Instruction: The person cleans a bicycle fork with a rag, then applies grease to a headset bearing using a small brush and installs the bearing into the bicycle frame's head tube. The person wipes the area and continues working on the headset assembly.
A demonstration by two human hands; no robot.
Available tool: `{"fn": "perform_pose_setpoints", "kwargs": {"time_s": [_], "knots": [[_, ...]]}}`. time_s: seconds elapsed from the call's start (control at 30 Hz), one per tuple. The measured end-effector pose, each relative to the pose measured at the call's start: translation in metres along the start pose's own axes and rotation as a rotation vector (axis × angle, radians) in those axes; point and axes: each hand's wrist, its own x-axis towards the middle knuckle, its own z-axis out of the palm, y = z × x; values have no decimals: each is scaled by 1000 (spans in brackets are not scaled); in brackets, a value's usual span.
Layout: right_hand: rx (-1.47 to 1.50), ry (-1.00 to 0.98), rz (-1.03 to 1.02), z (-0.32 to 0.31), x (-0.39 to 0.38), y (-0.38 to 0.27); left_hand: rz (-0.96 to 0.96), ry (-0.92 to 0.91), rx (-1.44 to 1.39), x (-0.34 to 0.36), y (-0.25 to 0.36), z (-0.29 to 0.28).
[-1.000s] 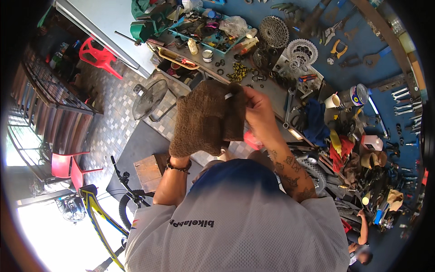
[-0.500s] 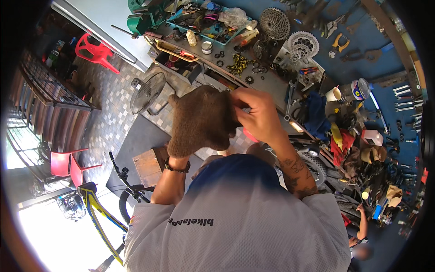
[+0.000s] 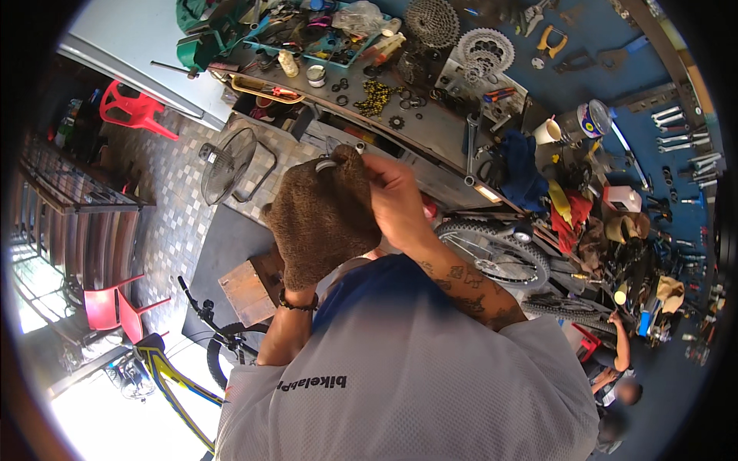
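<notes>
A brown towel-like cloth (image 3: 311,227) hangs bunched in front of me, draped over my left hand, whose fingers are hidden; below it shows my left wrist (image 3: 298,303) with a dark bead bracelet. My right hand (image 3: 392,196) pinches the cloth at its upper right side, fingers closed. A small curved silver piece (image 3: 325,166) pokes out at the top of the cloth, too small to name.
A cluttered bench (image 3: 430,146) with cogs and tools runs ahead, below a tool wall (image 3: 646,84). A floor fan (image 3: 227,165), wooden box (image 3: 246,292), bike frame (image 3: 169,384) and red chair (image 3: 131,107) surround me. At lower right another person's arm (image 3: 621,346) shows.
The view has shifted, so the surroundings sit differently. The cloth and both hands appear further left, and the curved silver piece now shows at the cloth's top.
</notes>
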Motion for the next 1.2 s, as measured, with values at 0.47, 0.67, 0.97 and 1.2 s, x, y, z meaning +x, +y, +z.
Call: {"fn": "perform_pose_setpoints", "kwargs": {"time_s": [0.47, 0.67, 0.97, 1.2], "knots": [[-176, -63, -38, -54, -8, 36, 97, -46, -136, -11, -20, 35], [-1225, 432, -321, -149, -35, -16, 131, -367, -99, 35, 26, 38], [-423, 1001, -551, -222, -150, -106, 745, -197, -482, 89, 230, 93], [-939, 1645, -566, -303, -241, -203, 892, -101, -314, 111, 348, 197]]}}
